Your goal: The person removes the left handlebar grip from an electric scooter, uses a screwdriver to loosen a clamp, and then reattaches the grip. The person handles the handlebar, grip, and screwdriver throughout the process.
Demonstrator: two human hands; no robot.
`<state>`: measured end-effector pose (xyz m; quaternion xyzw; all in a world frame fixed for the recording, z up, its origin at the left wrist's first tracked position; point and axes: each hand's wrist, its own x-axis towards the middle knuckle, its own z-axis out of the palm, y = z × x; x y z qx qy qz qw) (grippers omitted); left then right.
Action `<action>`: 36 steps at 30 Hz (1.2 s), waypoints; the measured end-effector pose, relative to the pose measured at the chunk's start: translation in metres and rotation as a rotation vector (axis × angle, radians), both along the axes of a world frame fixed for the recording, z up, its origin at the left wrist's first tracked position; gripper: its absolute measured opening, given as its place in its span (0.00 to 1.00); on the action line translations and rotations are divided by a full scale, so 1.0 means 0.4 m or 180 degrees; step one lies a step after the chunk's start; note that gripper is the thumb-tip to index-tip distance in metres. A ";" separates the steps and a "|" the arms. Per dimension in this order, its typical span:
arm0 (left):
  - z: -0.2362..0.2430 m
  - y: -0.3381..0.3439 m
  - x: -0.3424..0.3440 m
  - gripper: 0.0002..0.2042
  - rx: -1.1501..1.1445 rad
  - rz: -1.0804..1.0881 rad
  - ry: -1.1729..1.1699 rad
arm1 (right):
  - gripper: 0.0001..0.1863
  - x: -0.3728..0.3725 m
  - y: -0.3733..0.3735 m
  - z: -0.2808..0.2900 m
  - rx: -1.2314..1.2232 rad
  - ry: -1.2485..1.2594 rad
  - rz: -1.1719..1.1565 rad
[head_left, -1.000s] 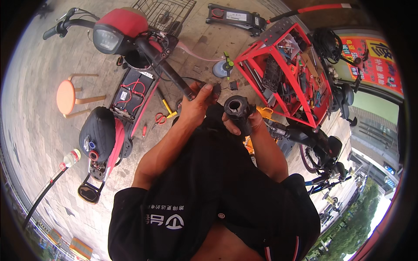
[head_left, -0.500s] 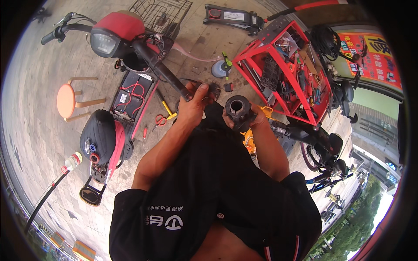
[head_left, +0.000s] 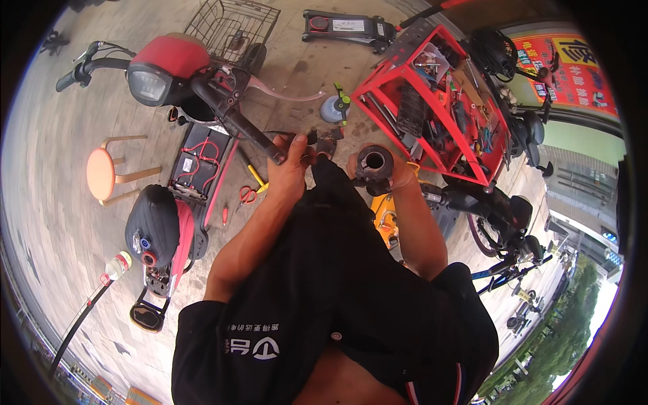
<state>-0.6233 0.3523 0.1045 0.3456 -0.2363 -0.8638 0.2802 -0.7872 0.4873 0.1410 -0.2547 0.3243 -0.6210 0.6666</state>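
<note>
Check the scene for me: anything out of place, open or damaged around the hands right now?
Yes: the red scooter left of the hands lies stripped, its floor compartment open with batteries and red wires exposed. Scissors and a small screwdriver lie loose on the ground beside it. Nothing looks spilled.

To your left lies a red scooter [head_left: 169, 202] with its floor panel off, batteries and red wires showing, and a wire basket [head_left: 233, 27] at its front. You'll see an orange round stool [head_left: 102, 173] beyond it on the pavement, and red-handled pliers [head_left: 247, 195] just beside the scooter's deck. Ahead sits a black floor jack [head_left: 344, 27]. On your right stands a red tool cart [head_left: 432, 108] crammed with tools, a blue spray bottle [head_left: 333, 108] near its left corner
</note>
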 end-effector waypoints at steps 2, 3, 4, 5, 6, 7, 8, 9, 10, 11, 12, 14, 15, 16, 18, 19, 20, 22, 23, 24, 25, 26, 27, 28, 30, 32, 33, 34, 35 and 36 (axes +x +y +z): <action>0.000 -0.001 -0.001 0.10 0.0013 -0.0012 0.0022 | 0.36 -0.005 -0.001 -0.001 -0.0050 -0.0001 -0.0005; 0.000 -0.002 -0.001 0.10 0.0013 -0.0022 0.0043 | 0.36 -0.007 -0.001 -0.001 -0.0054 0.0010 0.0012; 0.001 -0.003 -0.002 0.10 0.0013 -0.0027 0.0061 | 0.37 -0.010 0.000 -0.002 -0.0051 -0.0026 0.0016; 0.002 -0.003 -0.002 0.10 0.0012 -0.0037 0.0052 | 0.37 -0.012 0.001 -0.002 -0.0027 -0.0050 0.0037; 0.003 -0.003 -0.002 0.10 0.0012 -0.0046 0.0040 | 0.38 -0.015 0.002 -0.003 -0.0003 -0.0076 0.0060; 0.004 -0.003 -0.002 0.09 0.0016 -0.0046 0.0050 | 0.38 -0.016 0.003 -0.003 -0.0020 -0.0094 0.0059; 0.005 -0.002 -0.001 0.09 0.0017 -0.0053 0.0025 | 0.38 -0.017 0.004 -0.004 -0.0036 -0.0109 0.0059; 0.005 -0.002 -0.002 0.09 0.0021 -0.0053 0.0025 | 0.39 -0.018 0.005 -0.005 -0.0052 -0.0123 0.0058; 0.006 -0.001 -0.002 0.09 0.0014 -0.0051 0.0065 | 0.39 -0.018 0.006 -0.007 -0.0059 -0.0137 0.0056; 0.006 -0.001 -0.002 0.08 0.0017 -0.0062 0.0036 | 0.39 -0.018 0.006 -0.009 -0.0067 -0.0151 0.0054; 0.006 -0.001 -0.003 0.08 0.0010 -0.0069 0.0048 | 0.40 -0.019 0.007 -0.012 -0.0076 -0.0159 0.0050; 0.006 -0.001 -0.003 0.08 0.0004 -0.0072 0.0067 | 0.39 -0.020 0.009 -0.019 -0.0069 -0.0181 0.0048; 0.006 0.000 -0.004 0.07 0.0006 -0.0068 0.0072 | 0.39 -0.021 0.011 -0.023 -0.0060 -0.0185 0.0050; 0.006 0.000 -0.004 0.07 0.0030 -0.0065 0.0084 | 0.40 -0.022 0.013 -0.028 -0.0038 -0.0225 0.0051; 0.006 0.002 -0.005 0.07 0.0032 -0.0047 0.0076 | 0.42 -0.029 0.018 -0.037 0.0006 -0.0294 0.0059; 0.005 0.003 -0.005 0.07 0.0040 -0.0030 0.0110 | 0.42 -0.032 0.022 -0.041 0.0053 -0.0296 0.0067; 0.005 0.004 -0.005 0.07 0.0053 -0.0026 0.0067 | 0.42 -0.036 0.025 -0.044 0.0088 -0.0298 0.0070; 0.001 0.005 -0.007 0.07 0.0054 0.0004 0.0115 | 0.41 -0.041 0.027 -0.049 0.0073 -0.0266 0.0054; -0.001 0.005 -0.007 0.07 0.0075 -0.0016 0.0075 | 0.41 -0.043 0.026 -0.050 0.0024 -0.0231 0.0036; -0.003 0.004 -0.007 0.07 0.0077 -0.0026 0.0092 | 0.40 -0.044 0.024 -0.050 -0.0054 -0.0216 0.0033; -0.005 0.003 -0.007 0.07 0.0077 -0.0036 0.0108 | 0.40 -0.043 0.023 -0.047 -0.0085 -0.0157 -0.0069; -0.006 0.002 -0.007 0.07 0.0077 -0.0046 0.0097 | 0.39 -0.042 0.020 -0.044 -0.0146 -0.0119 -0.0156; -0.007 0.002 -0.006 0.07 0.0076 -0.0058 0.0082 | 0.38 -0.039 0.018 -0.039 -0.0207 -0.0086 -0.0243; -0.008 0.002 -0.004 0.07 0.0082 -0.0068 0.0082 | 0.37 -0.037 0.018 -0.031 -0.0078 -0.0001 -0.0432; -0.007 0.002 -0.002 0.07 0.0076 -0.0082 0.0013 | 0.36 -0.034 0.022 -0.012 0.0218 0.0167 -0.0802; -0.004 0.003 -0.001 0.07 0.0067 -0.0086 -0.0041 | 0.34 -0.036 0.014 0.000 0.0130 0.0056 -0.0928; -0.002 0.003 0.000 0.07 0.0061 -0.0084 -0.0073 | 0.33 -0.038 0.012 0.005 0.0081 -0.0008 -0.0969; -0.001 0.002 0.000 0.07 0.0054 -0.0077 -0.0080 | 0.33 -0.041 0.010 0.010 0.0088 -0.0030 -0.1033; 0.000 0.001 0.000 0.08 0.0043 -0.0086 -0.0103 | 0.33 -0.042 0.009 0.013 0.0074 -0.0067 -0.1082; 0.001 0.000 0.001 0.09 0.0038 -0.0091 -0.0108 | 0.33 -0.042 0.009 0.017 0.0064 -0.0107 -0.1129</action>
